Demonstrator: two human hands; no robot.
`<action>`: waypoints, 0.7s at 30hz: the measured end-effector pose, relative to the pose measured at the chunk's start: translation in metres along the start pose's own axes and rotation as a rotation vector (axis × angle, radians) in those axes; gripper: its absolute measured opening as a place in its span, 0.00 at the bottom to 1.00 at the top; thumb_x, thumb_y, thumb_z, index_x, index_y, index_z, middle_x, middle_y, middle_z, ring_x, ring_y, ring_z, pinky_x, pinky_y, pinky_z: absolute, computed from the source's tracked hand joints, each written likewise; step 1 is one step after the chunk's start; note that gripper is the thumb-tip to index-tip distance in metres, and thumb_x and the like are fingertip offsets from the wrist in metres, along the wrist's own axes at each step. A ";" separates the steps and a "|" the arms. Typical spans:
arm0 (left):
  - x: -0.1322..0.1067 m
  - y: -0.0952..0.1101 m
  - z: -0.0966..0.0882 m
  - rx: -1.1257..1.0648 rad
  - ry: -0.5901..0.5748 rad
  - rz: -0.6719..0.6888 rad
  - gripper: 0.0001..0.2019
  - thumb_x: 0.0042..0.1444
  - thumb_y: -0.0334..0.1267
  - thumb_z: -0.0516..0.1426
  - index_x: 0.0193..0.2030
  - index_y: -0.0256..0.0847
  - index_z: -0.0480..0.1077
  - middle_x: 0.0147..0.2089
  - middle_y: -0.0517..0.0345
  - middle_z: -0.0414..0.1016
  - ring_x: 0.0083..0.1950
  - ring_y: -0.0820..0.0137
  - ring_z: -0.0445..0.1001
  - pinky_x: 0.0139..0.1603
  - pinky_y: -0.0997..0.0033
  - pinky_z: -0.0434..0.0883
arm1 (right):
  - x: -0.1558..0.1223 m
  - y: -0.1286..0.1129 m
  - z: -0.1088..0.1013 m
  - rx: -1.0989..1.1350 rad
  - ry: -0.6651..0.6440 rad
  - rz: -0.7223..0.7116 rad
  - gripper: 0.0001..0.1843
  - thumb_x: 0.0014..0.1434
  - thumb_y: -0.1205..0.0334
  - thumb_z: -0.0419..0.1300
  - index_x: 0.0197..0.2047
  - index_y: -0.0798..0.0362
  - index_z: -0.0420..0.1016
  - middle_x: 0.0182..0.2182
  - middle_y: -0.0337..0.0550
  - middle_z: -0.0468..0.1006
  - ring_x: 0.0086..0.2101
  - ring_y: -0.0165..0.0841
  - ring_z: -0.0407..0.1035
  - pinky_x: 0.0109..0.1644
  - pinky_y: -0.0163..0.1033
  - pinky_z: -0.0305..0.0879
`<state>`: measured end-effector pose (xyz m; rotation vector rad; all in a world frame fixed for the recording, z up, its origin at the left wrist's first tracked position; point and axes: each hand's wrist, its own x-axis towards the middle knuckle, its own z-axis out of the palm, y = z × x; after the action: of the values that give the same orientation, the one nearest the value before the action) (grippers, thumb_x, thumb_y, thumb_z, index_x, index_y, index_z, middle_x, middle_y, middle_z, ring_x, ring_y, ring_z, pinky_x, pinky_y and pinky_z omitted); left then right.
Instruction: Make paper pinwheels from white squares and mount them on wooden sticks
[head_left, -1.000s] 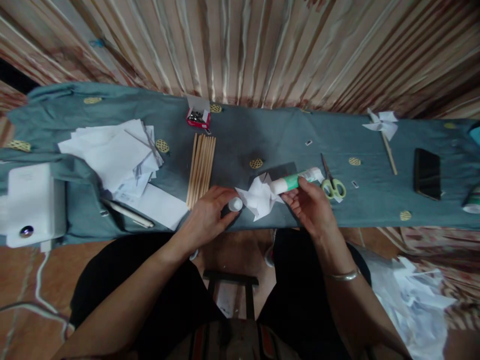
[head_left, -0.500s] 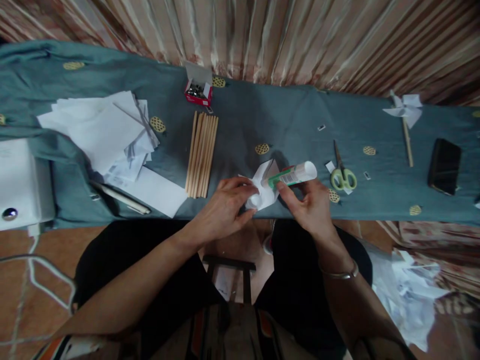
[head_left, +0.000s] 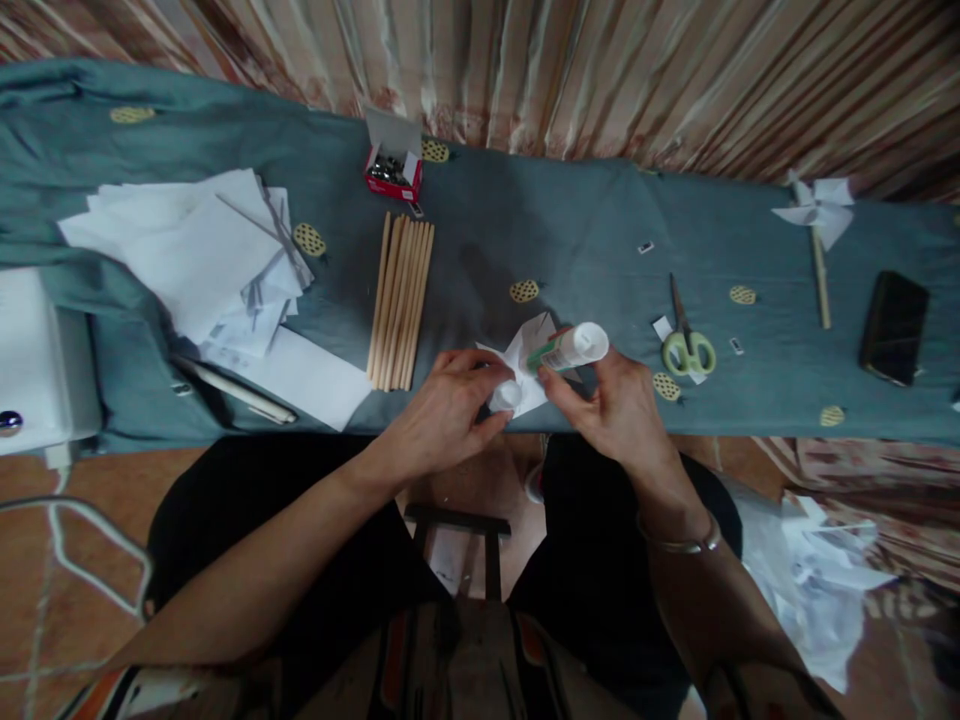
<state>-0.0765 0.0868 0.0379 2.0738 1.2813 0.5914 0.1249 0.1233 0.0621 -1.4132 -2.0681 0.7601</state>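
Well, both hands are busy at the near edge of the cloth (head_left: 570, 230). The right hand (head_left: 622, 410) is closed round a glue stick (head_left: 571, 347), held slanted with its butt up and to the right and its working end down against a folded white paper (head_left: 534, 345). The left hand (head_left: 442, 412) pinches a small white cap (head_left: 509, 394) in its fingertips, touching the paper's near corner and, as far as I can judge, pinning it there. So gluing looks to be the step in hand, with the stick uncapped and at the fold. Spreading glue there would call for light pressure and the paper kept flat, since it is thin and creased. Sticks (head_left: 400, 300) lie just to the left, scissors (head_left: 686, 345) just to the right, and a pinwheel (head_left: 817, 205) well off right.
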 end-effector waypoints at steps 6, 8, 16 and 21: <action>0.001 0.001 0.000 0.025 -0.010 -0.006 0.16 0.59 0.36 0.57 0.52 0.33 0.71 0.55 0.43 0.73 0.58 0.56 0.70 0.60 0.52 0.65 | 0.002 -0.001 0.000 -0.049 -0.039 -0.073 0.09 0.58 0.57 0.60 0.42 0.49 0.74 0.35 0.46 0.79 0.38 0.42 0.74 0.46 0.48 0.71; 0.001 0.001 0.000 0.026 -0.008 -0.002 0.16 0.59 0.36 0.57 0.53 0.33 0.71 0.55 0.43 0.73 0.58 0.56 0.70 0.60 0.52 0.65 | 0.003 -0.001 -0.001 -0.042 -0.046 -0.099 0.09 0.56 0.58 0.61 0.41 0.49 0.74 0.35 0.45 0.79 0.39 0.42 0.74 0.47 0.49 0.71; 0.000 0.002 -0.001 0.038 -0.018 -0.026 0.16 0.59 0.37 0.57 0.54 0.36 0.70 0.56 0.44 0.73 0.58 0.55 0.70 0.60 0.51 0.65 | 0.010 -0.005 -0.012 -0.021 -0.168 -0.096 0.09 0.54 0.63 0.61 0.40 0.48 0.75 0.34 0.41 0.79 0.35 0.39 0.73 0.44 0.46 0.70; 0.001 0.003 -0.001 0.034 -0.023 -0.042 0.16 0.59 0.37 0.57 0.54 0.37 0.71 0.56 0.45 0.73 0.58 0.55 0.70 0.60 0.50 0.65 | 0.012 -0.002 -0.015 0.010 -0.200 -0.075 0.13 0.52 0.65 0.62 0.43 0.48 0.76 0.35 0.40 0.81 0.36 0.38 0.75 0.46 0.44 0.70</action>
<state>-0.0752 0.0866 0.0411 2.0704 1.3264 0.5293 0.1303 0.1359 0.0753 -1.2917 -2.2504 0.9113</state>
